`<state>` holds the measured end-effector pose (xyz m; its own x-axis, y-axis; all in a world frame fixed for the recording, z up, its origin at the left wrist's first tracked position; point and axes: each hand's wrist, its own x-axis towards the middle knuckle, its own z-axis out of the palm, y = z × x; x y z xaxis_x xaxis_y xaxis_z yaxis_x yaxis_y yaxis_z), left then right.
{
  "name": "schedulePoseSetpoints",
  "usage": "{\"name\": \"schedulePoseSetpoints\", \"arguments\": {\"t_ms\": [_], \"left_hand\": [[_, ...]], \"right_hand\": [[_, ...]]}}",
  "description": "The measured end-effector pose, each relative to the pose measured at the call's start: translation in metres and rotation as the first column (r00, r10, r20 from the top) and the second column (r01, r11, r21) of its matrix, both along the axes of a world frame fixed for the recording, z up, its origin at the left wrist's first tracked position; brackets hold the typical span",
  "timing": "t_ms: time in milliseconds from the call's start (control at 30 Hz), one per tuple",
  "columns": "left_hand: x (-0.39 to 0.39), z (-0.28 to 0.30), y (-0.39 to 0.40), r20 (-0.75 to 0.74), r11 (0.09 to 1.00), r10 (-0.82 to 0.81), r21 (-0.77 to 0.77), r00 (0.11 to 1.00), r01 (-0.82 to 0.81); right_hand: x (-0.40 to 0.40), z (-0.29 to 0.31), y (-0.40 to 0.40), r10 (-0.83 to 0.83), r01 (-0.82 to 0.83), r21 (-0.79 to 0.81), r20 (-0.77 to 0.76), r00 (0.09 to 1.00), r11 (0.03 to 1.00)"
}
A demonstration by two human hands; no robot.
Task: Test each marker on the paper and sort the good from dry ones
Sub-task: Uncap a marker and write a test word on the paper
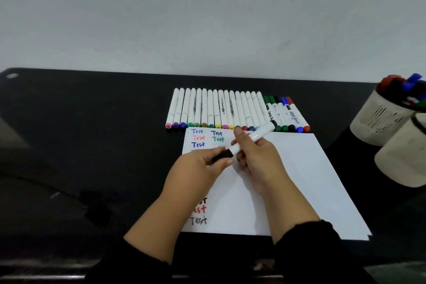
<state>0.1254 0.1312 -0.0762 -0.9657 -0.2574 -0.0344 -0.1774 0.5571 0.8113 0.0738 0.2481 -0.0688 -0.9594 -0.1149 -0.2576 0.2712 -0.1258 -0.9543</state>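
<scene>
A white marker [259,135] with a black cap [222,157] is held above the white paper [299,180]. My right hand [260,163] grips its barrel. My left hand [200,166] pinches the black cap at the marker's lower end; whether the cap is seated or pulled off I cannot tell. The paper carries "Test" words [197,138] in blue, red, green and black. Behind the paper lies a row of several white markers [216,108] with coloured caps, and beside it several whiteboard markers [287,114].
The black table [92,134] stands against a grey wall. At the right edge are two pale cups: the far cup [378,117] holds several markers, the near cup [405,161] is partly out of frame. A dark smear lies at front left.
</scene>
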Motion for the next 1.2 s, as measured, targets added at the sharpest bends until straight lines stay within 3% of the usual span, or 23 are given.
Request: {"name": "schedulePoseSetpoints", "arguments": {"t_ms": [167, 267, 400, 667, 967, 1200], "left_hand": [[-0.003, -0.003, 0.001, 0.000, 0.978, -0.003, 0.209, 1.000, 0.003], [-0.002, -0.003, 0.003, 0.010, 0.970, -0.032, 0.240, 0.999, 0.028], [0.001, -0.001, 0.000, 0.041, 0.968, -0.108, 0.230, 0.993, 0.096], [0.004, 0.005, -0.004, 0.108, 0.957, -0.145, 0.269, 0.984, 0.111], [0.006, 0.003, 0.004, 0.139, 0.980, -0.047, 0.197, 0.989, 0.019], [0.006, 0.006, 0.008, 0.115, 0.999, -0.031, -0.005, 0.993, 0.032]], "right_hand": [[-0.001, -0.001, -0.006, -0.076, 0.080, -0.077, 0.056, 0.996, 0.994], [-0.003, -0.004, -0.007, -0.083, 0.089, -0.081, 0.077, 0.994, 0.993], [-0.003, -0.006, -0.007, -0.056, 0.058, -0.029, 0.073, 0.996, 0.998], [-0.002, -0.007, -0.007, -0.013, 0.030, 0.199, -0.085, 0.996, 0.980], [-0.006, -0.014, -0.013, -0.087, 0.118, 0.282, -0.119, 0.989, 0.952], [-0.006, -0.012, -0.015, -0.116, 0.147, 0.333, -0.109, 0.987, 0.931]]}}
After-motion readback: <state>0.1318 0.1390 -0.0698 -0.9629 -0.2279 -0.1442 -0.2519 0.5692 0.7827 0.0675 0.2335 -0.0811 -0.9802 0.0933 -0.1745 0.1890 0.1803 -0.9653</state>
